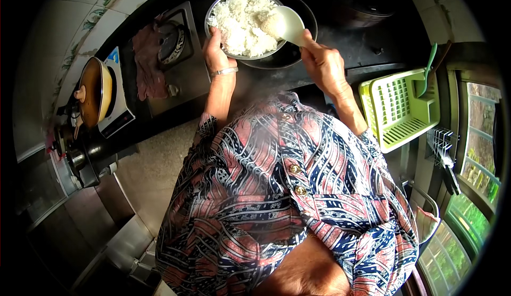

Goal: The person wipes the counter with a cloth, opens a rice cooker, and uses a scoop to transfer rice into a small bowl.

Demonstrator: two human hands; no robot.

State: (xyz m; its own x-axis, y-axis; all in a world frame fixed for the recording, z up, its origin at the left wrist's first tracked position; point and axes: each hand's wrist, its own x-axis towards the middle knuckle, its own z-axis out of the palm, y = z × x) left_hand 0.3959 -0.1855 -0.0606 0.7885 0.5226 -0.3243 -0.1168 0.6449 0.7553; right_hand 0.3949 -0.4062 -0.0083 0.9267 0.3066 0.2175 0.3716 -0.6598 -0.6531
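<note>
Cooked white rice (pixel 243 22) is heaped in a round metal bowl (pixel 255 56), whose left rim my left hand (pixel 217 54) grips with the thumb on top. A white rice paddle (pixel 293 24) is held by my right hand (pixel 325 62); its blade rests at the right side of the rice, with a clump of rice against it. Behind and below the bowl, partly hidden by it, a dark round pan (pixel 305 6) sits on the black counter.
At left are a gas stove (pixel 181 80) with a reddish cloth (pixel 147 62) on it, and a pan with an amber lid (pixel 94 92) on a white cooktop (pixel 119 112). A green dish rack (pixel 403 136) stands at right. A dark lidded pot (pixel 367 14) is at the back right.
</note>
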